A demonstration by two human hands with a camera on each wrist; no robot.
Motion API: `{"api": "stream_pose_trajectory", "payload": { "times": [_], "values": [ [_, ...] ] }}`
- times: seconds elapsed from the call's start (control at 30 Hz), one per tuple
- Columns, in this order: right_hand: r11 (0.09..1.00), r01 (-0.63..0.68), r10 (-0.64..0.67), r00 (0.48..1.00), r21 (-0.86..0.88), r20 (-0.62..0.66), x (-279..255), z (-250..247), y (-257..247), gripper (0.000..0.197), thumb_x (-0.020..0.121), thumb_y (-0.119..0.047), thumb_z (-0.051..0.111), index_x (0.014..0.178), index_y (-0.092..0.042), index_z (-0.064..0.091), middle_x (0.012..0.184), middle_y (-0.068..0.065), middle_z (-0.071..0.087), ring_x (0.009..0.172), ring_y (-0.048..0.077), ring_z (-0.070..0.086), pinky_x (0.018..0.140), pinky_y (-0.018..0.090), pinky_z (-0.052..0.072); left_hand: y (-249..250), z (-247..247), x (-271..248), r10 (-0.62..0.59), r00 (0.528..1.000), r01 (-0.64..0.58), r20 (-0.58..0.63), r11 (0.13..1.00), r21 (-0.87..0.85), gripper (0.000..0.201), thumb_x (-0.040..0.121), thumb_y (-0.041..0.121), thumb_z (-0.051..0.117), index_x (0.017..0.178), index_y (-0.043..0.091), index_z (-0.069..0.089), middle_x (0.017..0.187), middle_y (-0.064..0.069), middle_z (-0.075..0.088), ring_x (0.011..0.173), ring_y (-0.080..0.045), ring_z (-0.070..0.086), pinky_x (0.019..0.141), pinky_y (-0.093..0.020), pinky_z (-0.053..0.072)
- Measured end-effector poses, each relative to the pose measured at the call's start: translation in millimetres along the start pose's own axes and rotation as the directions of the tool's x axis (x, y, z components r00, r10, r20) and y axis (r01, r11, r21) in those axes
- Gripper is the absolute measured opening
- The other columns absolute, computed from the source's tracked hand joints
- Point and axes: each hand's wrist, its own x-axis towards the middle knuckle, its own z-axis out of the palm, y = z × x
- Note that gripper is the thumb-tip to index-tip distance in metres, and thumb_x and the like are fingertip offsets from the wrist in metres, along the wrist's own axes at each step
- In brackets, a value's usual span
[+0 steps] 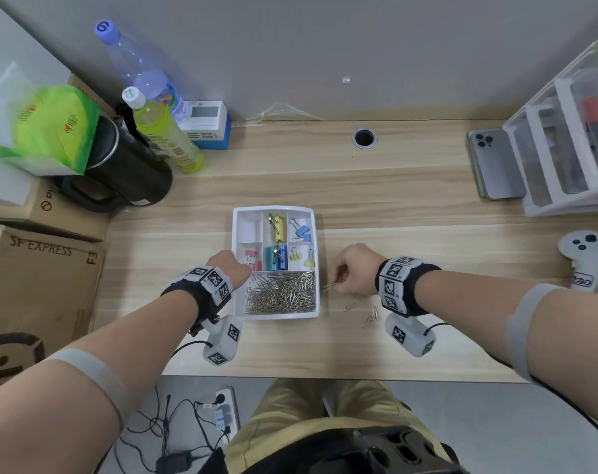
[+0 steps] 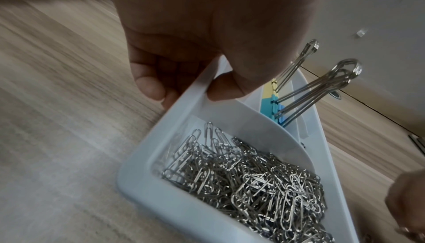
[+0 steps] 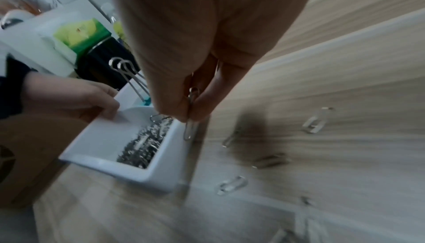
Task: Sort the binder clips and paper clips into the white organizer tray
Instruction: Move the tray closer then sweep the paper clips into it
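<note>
The white organizer tray (image 1: 236,234) sits mid-desk; its small compartments hold coloured binder clips (image 1: 279,257) and its wide front compartment holds a heap of paper clips (image 1: 280,293). My left hand (image 1: 227,266) grips the tray's left rim (image 2: 195,90), thumb inside and fingers outside. Just right of the tray, my right hand (image 1: 350,271) pinches a few silver paper clips (image 3: 190,119) above the desk, their ends sticking out toward the tray wall (image 3: 165,156). Loose paper clips (image 1: 371,318) lie on the desk under the right wrist.
Bottles (image 1: 164,135), a black jug (image 1: 126,165), a green tissue pack and cardboard boxes (image 1: 41,289) crowd the left. A phone (image 1: 494,164) and plastic drawers (image 1: 571,138) stand at the back right, a white controller (image 1: 583,261) at the right edge.
</note>
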Motion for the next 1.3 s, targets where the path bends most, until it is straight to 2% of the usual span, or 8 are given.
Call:
{"api": "stream_pose_trajectory", "payload": {
  "times": [0.17, 0.27, 0.4, 0.63, 0.87, 1.0, 1.13, 1.3],
  "values": [
    [0.992, 0.082, -0.082, 0.997, 0.092, -0.003, 19.3, 19.9, -44.3, 0.008, 0.08, -0.011, 0.075, 0.088, -0.013, 0.076, 0.086, -0.004, 0.071, 0.076, 0.006, 0.064, 0.074, 0.016, 0.052, -0.4, -0.5, 0.4, 0.005, 1.0, -0.005, 0.011, 1.0, -0.009, 0.01, 0.088, 0.016, 0.05, 0.087, 0.007, 0.049, 0.073, -0.006, 0.052, 0.06, -0.021, 0.053, 0.053, -0.025, 0.043],
    [0.989, 0.125, -0.128, 0.991, 0.084, 0.028, 23.1, 35.2, -56.1, 0.015, 0.083, -0.015, 0.075, 0.098, -0.014, 0.076, 0.095, -0.003, 0.072, 0.084, 0.009, 0.066, 0.08, 0.021, 0.055, -1.1, -0.6, 0.9, 0.004, 1.0, -0.004, 0.014, 1.0, -0.005, 0.012, 0.088, 0.017, 0.051, 0.092, 0.006, 0.05, 0.077, -0.007, 0.054, 0.063, -0.021, 0.055, 0.054, -0.026, 0.044],
    [0.992, 0.109, -0.112, 0.993, 0.069, 0.041, 19.6, 37.9, -52.4, 0.027, 0.086, -0.006, 0.059, 0.102, -0.018, 0.076, 0.101, -0.003, 0.073, 0.085, 0.01, 0.068, 0.082, 0.025, 0.058, -1.5, -0.3, 1.4, 0.006, 1.0, -0.006, 0.016, 1.0, -0.01, 0.015, 0.089, 0.018, 0.05, 0.097, 0.005, 0.051, 0.079, -0.007, 0.054, 0.064, -0.021, 0.054, 0.054, -0.027, 0.044],
    [0.999, -0.032, 0.033, 0.994, 0.017, -0.105, 9.0, 0.5, -1.7, 0.027, 0.079, -0.007, 0.056, 0.092, -0.027, 0.07, 0.091, -0.012, 0.068, 0.082, 0.007, 0.065, 0.081, 0.029, 0.058, -2.3, -0.2, 2.2, 0.011, 1.0, -0.011, 0.01, 1.0, -0.01, 0.013, 0.087, 0.017, 0.05, 0.091, 0.004, 0.05, 0.072, -0.007, 0.052, 0.059, -0.021, 0.053, 0.052, -0.025, 0.041],
    [0.963, -0.158, 0.159, 0.987, -0.216, -0.016, -18.4, -14.6, 57.8, 0.027, 0.074, -0.008, 0.053, 0.092, -0.02, 0.069, 0.093, -0.005, 0.068, 0.085, 0.016, 0.064, 0.08, 0.027, 0.053, -1.8, 1.5, 3.4, 0.012, 1.0, -0.012, -0.004, 1.0, -0.019, 0.01, 0.085, 0.016, 0.051, 0.083, 0.007, 0.047, 0.07, -0.007, 0.05, 0.058, -0.022, 0.051, 0.051, -0.024, 0.04],
    [0.977, -0.038, 0.052, 0.997, -0.209, 0.062, -27.4, -6.4, 66.0, 0.034, 0.071, -0.003, 0.06, 0.099, -0.021, 0.066, 0.097, -0.006, 0.062, 0.074, 0.004, 0.054, 0.074, 0.022, 0.05, -1.4, 1.2, 4.0, 0.012, 1.0, -0.012, -0.008, 1.0, -0.017, 0.013, 0.084, 0.016, 0.052, 0.076, 0.008, 0.046, 0.068, -0.007, 0.05, 0.056, -0.023, 0.052, 0.05, -0.025, 0.04],
    [0.957, 0.107, -0.066, 0.985, -0.269, 0.157, -31.3, 2.4, 68.2, 0.041, 0.068, -0.004, 0.067, 0.106, -0.02, 0.061, 0.101, -0.011, 0.046, 0.068, -0.009, 0.04, 0.062, 0.006, 0.03, -1.0, 1.6, 3.7, 0.009, 1.0, -0.009, -0.009, 1.0, -0.01, 0.013, 0.085, 0.017, 0.053, 0.077, 0.008, 0.047, 0.07, -0.008, 0.052, 0.058, -0.024, 0.053, 0.052, -0.026, 0.042],
    [0.984, 0.132, -0.123, 0.989, -0.117, 0.081, -26.4, 16.0, 76.8, 0.036, 0.067, -0.002, 0.066, 0.099, -0.018, 0.063, 0.093, -0.011, 0.048, 0.069, -0.002, 0.047, 0.063, 0.009, 0.039, -0.8, 1.6, 3.0, 0.012, 1.0, -0.013, -0.012, 1.0, -0.013, 0.016, 0.087, 0.017, 0.053, 0.074, 0.011, 0.045, 0.073, -0.008, 0.053, 0.061, -0.024, 0.054, 0.052, -0.027, 0.042]
  ]
}}
